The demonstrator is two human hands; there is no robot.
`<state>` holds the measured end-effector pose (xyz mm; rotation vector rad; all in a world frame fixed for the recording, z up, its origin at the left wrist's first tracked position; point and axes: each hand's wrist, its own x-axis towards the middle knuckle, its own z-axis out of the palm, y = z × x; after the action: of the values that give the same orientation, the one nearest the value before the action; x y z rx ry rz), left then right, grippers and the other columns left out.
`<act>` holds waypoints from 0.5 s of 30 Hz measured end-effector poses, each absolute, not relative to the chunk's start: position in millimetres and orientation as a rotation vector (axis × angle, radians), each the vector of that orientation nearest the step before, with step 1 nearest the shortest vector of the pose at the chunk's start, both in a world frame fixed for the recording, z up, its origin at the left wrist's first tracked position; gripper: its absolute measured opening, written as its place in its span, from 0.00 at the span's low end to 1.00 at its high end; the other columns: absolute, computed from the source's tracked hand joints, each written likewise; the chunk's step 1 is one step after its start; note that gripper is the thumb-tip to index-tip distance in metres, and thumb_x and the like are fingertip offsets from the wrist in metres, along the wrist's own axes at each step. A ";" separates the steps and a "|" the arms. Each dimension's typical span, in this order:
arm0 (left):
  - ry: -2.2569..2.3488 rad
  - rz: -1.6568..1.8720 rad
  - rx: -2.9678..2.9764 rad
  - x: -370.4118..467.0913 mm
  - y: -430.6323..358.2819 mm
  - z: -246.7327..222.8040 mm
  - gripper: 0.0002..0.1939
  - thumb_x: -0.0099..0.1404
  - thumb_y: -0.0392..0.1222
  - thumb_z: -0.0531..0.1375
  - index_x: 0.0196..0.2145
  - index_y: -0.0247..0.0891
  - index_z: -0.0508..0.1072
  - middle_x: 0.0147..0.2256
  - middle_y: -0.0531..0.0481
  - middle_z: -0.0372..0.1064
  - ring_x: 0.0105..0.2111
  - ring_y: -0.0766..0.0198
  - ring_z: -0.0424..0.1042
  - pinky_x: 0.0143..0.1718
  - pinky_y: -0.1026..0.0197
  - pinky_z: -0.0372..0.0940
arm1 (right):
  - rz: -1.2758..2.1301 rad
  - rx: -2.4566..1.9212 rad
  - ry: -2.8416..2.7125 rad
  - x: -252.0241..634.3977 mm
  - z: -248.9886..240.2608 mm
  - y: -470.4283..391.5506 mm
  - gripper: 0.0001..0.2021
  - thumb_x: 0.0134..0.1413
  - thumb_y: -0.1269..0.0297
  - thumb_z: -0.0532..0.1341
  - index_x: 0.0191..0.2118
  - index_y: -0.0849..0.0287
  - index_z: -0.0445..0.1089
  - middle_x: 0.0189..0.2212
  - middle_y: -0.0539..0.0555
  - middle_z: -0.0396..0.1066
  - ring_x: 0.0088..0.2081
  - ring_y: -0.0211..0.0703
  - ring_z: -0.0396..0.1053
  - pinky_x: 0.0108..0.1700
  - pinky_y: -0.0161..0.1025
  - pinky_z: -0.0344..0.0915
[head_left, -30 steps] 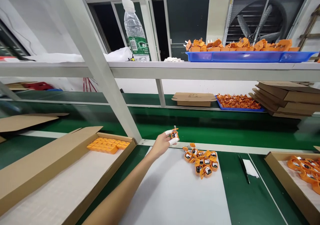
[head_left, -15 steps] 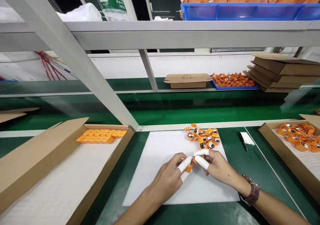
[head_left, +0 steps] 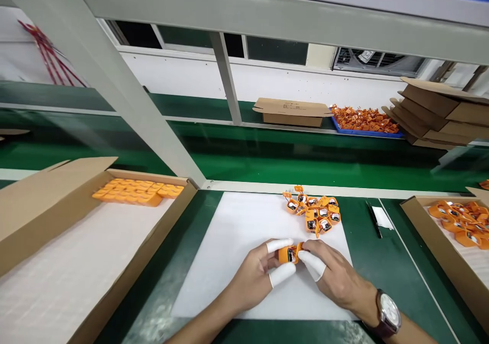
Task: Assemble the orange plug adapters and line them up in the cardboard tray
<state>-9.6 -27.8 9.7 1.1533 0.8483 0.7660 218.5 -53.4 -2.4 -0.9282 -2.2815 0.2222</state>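
Pinching the boxy orange plastic unit [head_left: 288,254] at lower centre in the left hand [head_left: 252,278], curling the right hand [head_left: 338,279] closed on its thin flap [head_left: 300,247], above smooth white sheet [head_left: 202,267]; now exposing black-and-white innards, hidden before.

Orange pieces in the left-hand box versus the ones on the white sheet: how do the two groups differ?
The boxed pieces sit packed together in neat rows, while the sheet pieces lie in a loose, uneven cluster. The boxed pieces show plain orange surfaces; many of the sheet pieces are open on top, with black and white parts visible inside. Both groups share the orange colour.
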 end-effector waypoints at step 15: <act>0.904 0.731 1.183 -8.4 -24.1 4.4 0.20 0.62 0.53 0.66 0.48 0.39 0.78 0.47 0.43 0.79 0.46 0.53 0.78 0.52 0.54 0.72 | 0.574 -0.886 -1.917 205.9 4.5 -50.8 0.28 0.63 0.79 0.61 0.65 0.53 0.58 0.51 0.62 0.71 0.52 0.49 0.71 0.51 0.49 0.74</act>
<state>-8.4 -24.1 4.4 1.1827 0.9035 0.7313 205.9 -50.8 4.5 -0.8860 -1.9166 0.5740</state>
